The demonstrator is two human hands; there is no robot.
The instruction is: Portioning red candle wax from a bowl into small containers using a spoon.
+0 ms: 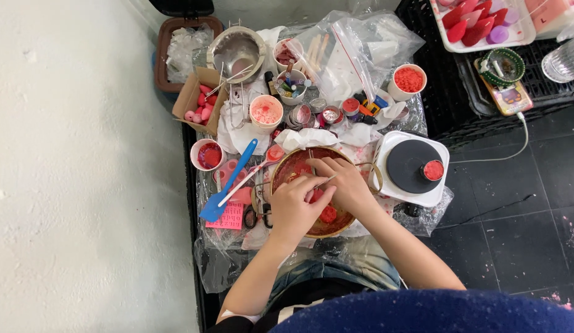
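A white square hotplate with a round black top [411, 168] sits just right of a round wooden bowl smeared red inside [311, 192]. Over it, the left hand [294, 208] curls around a red wax piece [316, 196], the right hand [341, 182] pinches a thin stick [324, 180], and a blue silicone spatula [228, 184] lies left.

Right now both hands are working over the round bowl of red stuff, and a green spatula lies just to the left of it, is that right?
Not quite: the spatula is blue, not green. The head view shows it lying just left of the round bowl, with both the left hand and the right hand working over the red stuff inside.
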